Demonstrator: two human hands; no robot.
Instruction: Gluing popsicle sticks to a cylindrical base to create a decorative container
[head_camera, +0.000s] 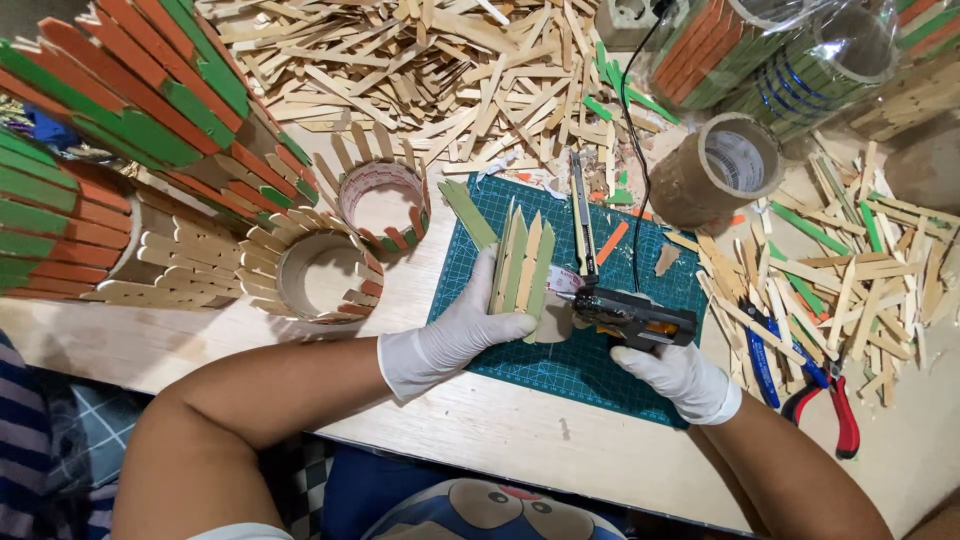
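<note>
A big heap of pale flat wooden sticks (440, 70) is lying at the far side of the light wooden worktop (520, 440). Two small round stick-covered cardboard rings (325, 270) are standing on the left, beside larger orange and green stick cylinders (130, 90). A brown roll of packing tape (715, 170) is sitting on the right, and red-handled pliers (835, 405) are resting near blue-handled cutters (765, 360).

A home craft workshop is suggested: a wooden worktop (520, 430) is strewn with heaps of flat wooden sticks (440, 70), and a green cutting mat (580, 350), tape rolls (715, 170) and pliers (835, 410) are laid out.
</note>
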